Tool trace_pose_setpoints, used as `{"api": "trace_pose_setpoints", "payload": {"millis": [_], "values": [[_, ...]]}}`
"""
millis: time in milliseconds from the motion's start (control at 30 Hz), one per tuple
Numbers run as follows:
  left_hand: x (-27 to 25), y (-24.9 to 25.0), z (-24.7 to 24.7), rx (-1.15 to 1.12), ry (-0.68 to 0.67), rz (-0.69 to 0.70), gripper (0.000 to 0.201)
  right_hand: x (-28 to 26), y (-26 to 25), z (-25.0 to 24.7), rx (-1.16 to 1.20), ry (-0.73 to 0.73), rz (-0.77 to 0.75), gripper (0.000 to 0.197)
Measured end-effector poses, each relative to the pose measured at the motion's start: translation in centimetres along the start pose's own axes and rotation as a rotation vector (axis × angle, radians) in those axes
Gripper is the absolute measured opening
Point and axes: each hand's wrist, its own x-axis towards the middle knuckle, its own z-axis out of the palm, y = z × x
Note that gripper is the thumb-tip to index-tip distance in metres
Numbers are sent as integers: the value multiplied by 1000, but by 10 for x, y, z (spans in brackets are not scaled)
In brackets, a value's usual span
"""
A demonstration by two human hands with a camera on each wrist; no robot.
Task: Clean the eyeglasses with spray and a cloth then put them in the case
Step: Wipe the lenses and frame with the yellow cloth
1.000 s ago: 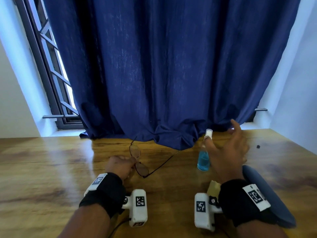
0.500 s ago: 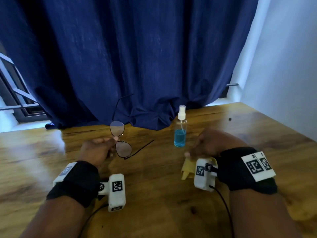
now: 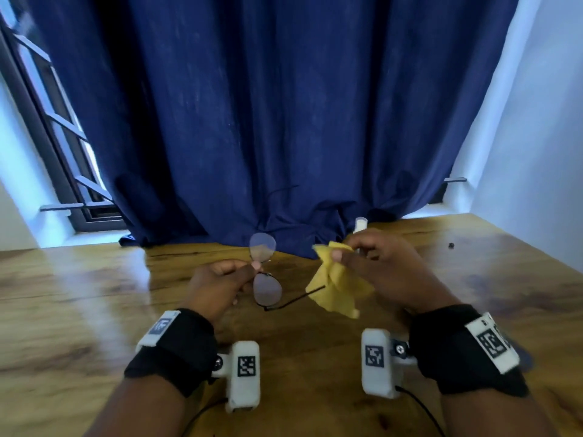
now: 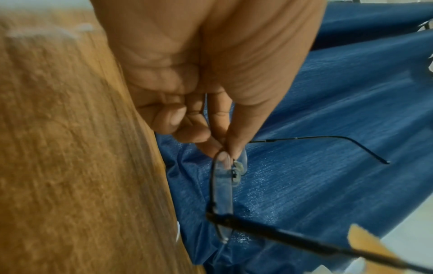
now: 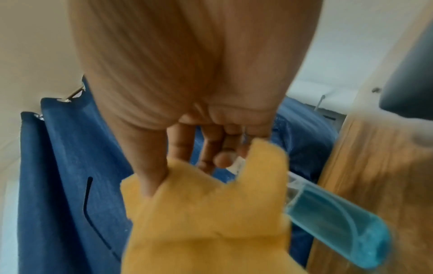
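My left hand point(image 3: 252, 266) point(image 4: 226, 153) pinches the thin black-framed eyeglasses point(image 3: 267, 290) point(image 4: 222, 194) at the bridge. It holds them above the wooden table point(image 3: 94, 294) with the temples unfolded. My right hand point(image 3: 340, 252) point(image 5: 178, 172) pinches a crumpled yellow cloth point(image 3: 337, 285) point(image 5: 199, 222), which hangs just right of the glasses. The spray bottle point(image 3: 360, 223) point(image 5: 335, 213) of blue liquid stands behind my right hand, with only its white cap showing in the head view. A corner of the dark blue case point(image 5: 407, 74) shows in the right wrist view.
A dark blue curtain point(image 3: 284, 121) hangs down to the table's far edge. A barred window point(image 3: 47, 121) is at the left and a white wall point(image 3: 536, 152) at the right. A small dark speck point(image 3: 451, 246) lies on the table at the far right.
My right hand left the spray bottle standing, picked the yellow cloth off the table and lifted it beside the glasses. My left hand has kept hold of the glasses and raised them slightly.
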Motion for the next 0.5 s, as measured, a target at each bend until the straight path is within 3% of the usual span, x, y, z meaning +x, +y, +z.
{"api": "trace_pose_setpoints", "payload": {"millis": [100,200,267,367,500], "values": [[-7,6,4,42,-47,67,17,-2,-9,4,344,93,-6,23],[-10,9,8,66,-80,102,17,-1,-8,7,508,117,46,35],[-13,11,11,69,-102,122,17,0,-4,10,534,136,89,36],[-18,16,16,71,-150,166,18,1,-5,14,526,153,107,14],[-27,24,25,92,-203,227,18,0,-7,15,495,161,-16,11]]}}
